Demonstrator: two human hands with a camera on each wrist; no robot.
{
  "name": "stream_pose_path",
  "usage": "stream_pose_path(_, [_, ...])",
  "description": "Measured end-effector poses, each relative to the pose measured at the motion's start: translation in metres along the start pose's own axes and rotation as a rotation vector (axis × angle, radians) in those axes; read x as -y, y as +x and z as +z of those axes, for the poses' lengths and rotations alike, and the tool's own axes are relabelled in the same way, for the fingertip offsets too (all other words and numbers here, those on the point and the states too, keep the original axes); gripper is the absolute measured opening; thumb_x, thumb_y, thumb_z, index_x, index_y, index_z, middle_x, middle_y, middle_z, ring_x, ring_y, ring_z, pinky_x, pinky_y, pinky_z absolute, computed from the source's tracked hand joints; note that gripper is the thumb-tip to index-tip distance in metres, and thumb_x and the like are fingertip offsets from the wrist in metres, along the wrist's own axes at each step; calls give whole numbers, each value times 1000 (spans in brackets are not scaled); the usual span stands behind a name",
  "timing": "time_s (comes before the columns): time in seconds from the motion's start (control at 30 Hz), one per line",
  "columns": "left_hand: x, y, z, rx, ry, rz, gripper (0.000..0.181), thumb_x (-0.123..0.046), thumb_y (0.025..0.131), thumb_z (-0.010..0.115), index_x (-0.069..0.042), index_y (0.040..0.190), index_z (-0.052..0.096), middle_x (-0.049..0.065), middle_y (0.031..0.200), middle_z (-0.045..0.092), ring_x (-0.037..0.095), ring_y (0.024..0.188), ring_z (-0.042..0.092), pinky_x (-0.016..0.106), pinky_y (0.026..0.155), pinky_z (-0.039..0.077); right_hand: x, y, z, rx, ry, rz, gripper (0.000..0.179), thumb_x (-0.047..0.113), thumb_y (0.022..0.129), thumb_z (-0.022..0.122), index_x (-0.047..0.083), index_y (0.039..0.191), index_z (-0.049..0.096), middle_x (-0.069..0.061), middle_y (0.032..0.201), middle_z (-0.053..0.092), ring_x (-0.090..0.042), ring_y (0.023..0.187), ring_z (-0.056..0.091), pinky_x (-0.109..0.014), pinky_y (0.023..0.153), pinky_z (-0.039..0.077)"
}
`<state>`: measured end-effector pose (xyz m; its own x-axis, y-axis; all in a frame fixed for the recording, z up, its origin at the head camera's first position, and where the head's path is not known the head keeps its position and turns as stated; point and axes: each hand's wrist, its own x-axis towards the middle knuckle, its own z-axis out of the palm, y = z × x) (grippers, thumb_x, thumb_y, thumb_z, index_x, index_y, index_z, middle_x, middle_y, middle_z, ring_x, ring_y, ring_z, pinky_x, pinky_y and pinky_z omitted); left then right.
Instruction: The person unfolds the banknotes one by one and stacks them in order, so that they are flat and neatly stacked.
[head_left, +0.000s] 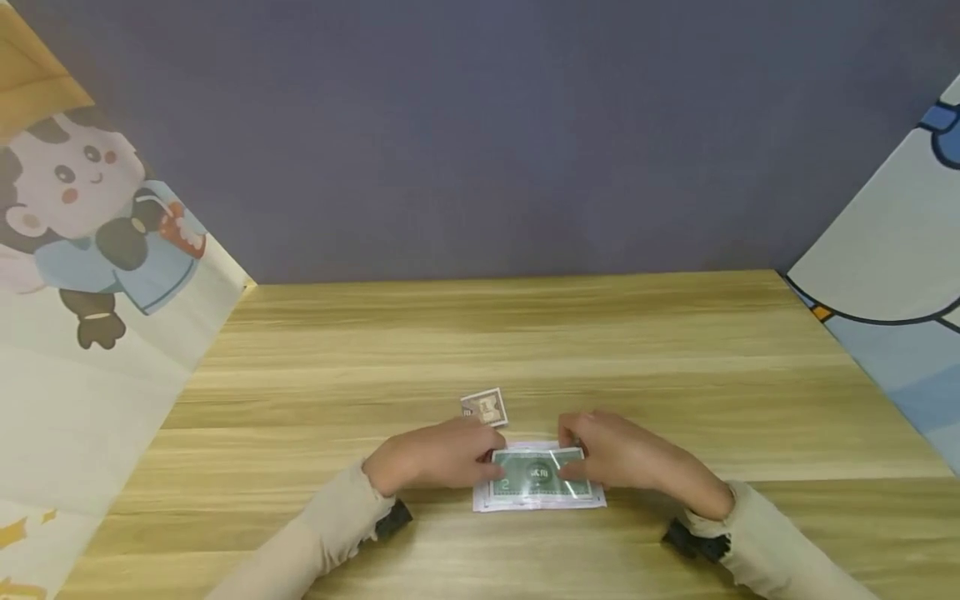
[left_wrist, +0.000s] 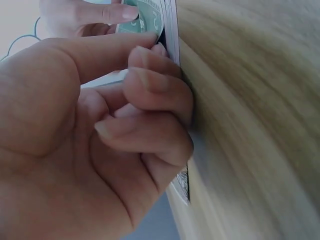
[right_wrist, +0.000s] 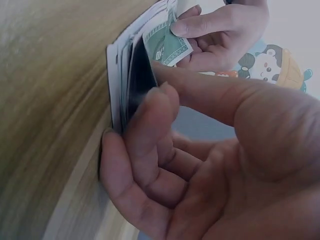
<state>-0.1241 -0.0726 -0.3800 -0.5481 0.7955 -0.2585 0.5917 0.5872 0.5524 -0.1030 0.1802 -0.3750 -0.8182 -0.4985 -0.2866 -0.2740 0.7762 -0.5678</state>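
A green printed note (head_left: 538, 475), glossy and marked with a 2, lies over a stack of white-edged notes (head_left: 540, 505) near the front of the table. My left hand (head_left: 442, 454) pinches the green note's left end, thumb on top and the other fingers curled underneath. At the opposite end my right hand (head_left: 626, 454) pinches it the same way, its fingers curled against the stack's edge in the right wrist view. The green note (right_wrist: 156, 42) looks bent and lifted off the sheets below. Just beyond my left fingers lies a small brown printed note (head_left: 487, 407), partly covered by that hand.
The wood-grain table (head_left: 337, 350) runs back to a plain dark grey-blue wall (head_left: 480, 150). Cartoon-printed panels flank it, one on the left (head_left: 82, 400) and one on the right (head_left: 885, 242). Dark straps (head_left: 693, 542) sit at the cuffs of both light sleeves.
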Motion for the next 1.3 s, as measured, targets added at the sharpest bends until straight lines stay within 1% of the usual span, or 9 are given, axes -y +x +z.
stream_pose_path(0.13, [6, 2, -2, 15, -8, 4, 21, -22, 95, 68, -17, 77, 59, -11, 61, 48, 2, 54, 42, 18, 51, 40, 1, -1, 0, -5, -1, 41, 36, 25, 84, 80, 17, 112, 58, 1, 71, 54, -15, 63, 50, -31, 52, 42])
stream_pose_path(0.27, [10, 3, -2, 6, -17, 10, 25, -24, 92, 72, -18, 73, 57, -11, 59, 48, 2, 52, 41, 17, 49, 39, 2, -1, 0, -14, -23, 36, 40, 25, 83, 81, 17, 114, 58, 2, 72, 54, -16, 66, 49, -31, 54, 41])
stream_pose_path(0.4, [11, 1, -1, -24, -14, -19, 30, -30, 89, 75, -18, 73, 53, -11, 65, 52, 2, 57, 46, 19, 55, 44, 2, -1, 0, -10, -24, 25, 40, 26, 84, 81, 16, 115, 57, 3, 71, 55, -14, 63, 49, -30, 53, 41])
stream_pose_path(0.6, [0, -5, -3, -64, 101, -58, 34, -34, 86, 78, -15, 101, 54, -9, 74, 52, 5, 63, 45, 21, 60, 46, 2, -1, 1, 4, -13, -8, 35, 24, 86, 79, 15, 110, 56, 4, 68, 55, -10, 56, 47, -26, 48, 41])
stream_pose_path(0.77, [-10, -10, -4, -50, 162, -81, 48, -33, 87, 78, -10, 122, 54, -2, 99, 67, 5, 73, 55, 23, 69, 52, 4, -2, 3, -10, -11, -79, 27, 19, 86, 78, 15, 101, 55, 6, 61, 52, -6, 49, 42, -23, 47, 39])
stream_pose_path(0.97, [-16, -14, -4, -62, 220, -110, 54, -34, 86, 78, -6, 127, 56, -2, 89, 66, 7, 67, 55, 22, 60, 51, 5, -2, 3, -30, -27, -108, 22, 16, 85, 79, 15, 94, 60, 9, 63, 53, -5, 53, 45, -23, 49, 41])
stream_pose_path(1.07, [-18, -13, -2, -77, 235, -93, 50, -31, 85, 79, -10, 125, 56, -3, 93, 65, 7, 72, 56, 21, 62, 51, 4, -1, 3, -27, -29, -114, 20, 16, 85, 79, 15, 93, 61, 9, 62, 53, -5, 52, 44, -22, 48, 40])
stream_pose_path(1.13, [-20, -11, -1, -67, 209, -68, 38, -26, 86, 78, -13, 116, 59, -5, 91, 64, 6, 72, 54, 19, 62, 49, 3, -2, 3, -20, -21, -121, 18, 16, 86, 79, 14, 93, 62, 8, 62, 52, -4, 51, 43, -22, 47, 39])
stream_pose_path(1.3, [-23, -9, 2, -35, 91, -17, 13, -12, 91, 72, -12, 100, 62, -11, 74, 56, 0, 55, 45, 14, 52, 43, 2, -3, 3, 0, -3, -139, 17, 15, 87, 77, 12, 94, 61, 8, 63, 53, -4, 51, 44, -22, 47, 41])
